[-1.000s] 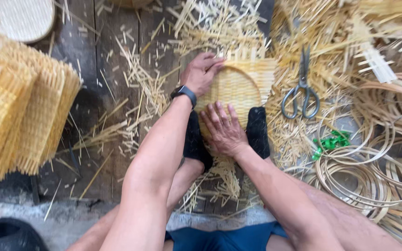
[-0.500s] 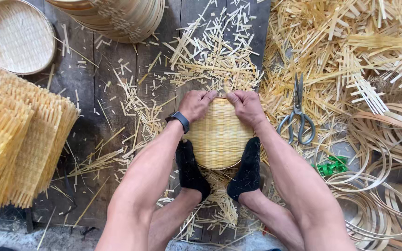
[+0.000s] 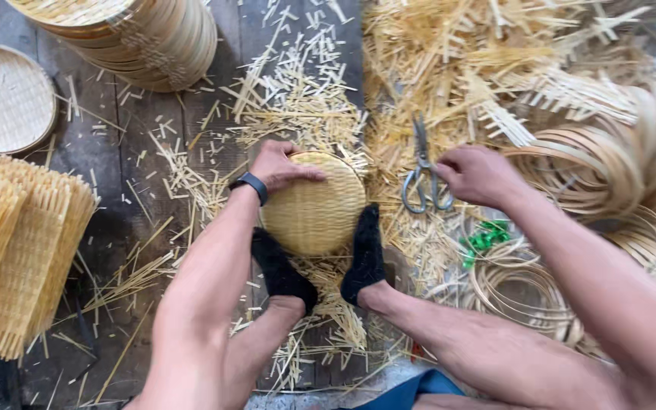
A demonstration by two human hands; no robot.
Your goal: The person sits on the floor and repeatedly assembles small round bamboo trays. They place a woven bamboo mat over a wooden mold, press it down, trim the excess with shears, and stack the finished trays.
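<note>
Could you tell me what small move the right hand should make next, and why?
Probably close the right hand on the scissors: it hovers open at their handles, while the left hand and both feet pin the woven basket.

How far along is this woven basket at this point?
Done: the round woven basket looks fully woven, rim free of stray strip ends, braced between both black-socked feet. In hand: the left hand rests on its top edge; the right hand is at the scissors. Whether any trimming remains cannot be told.
</note>
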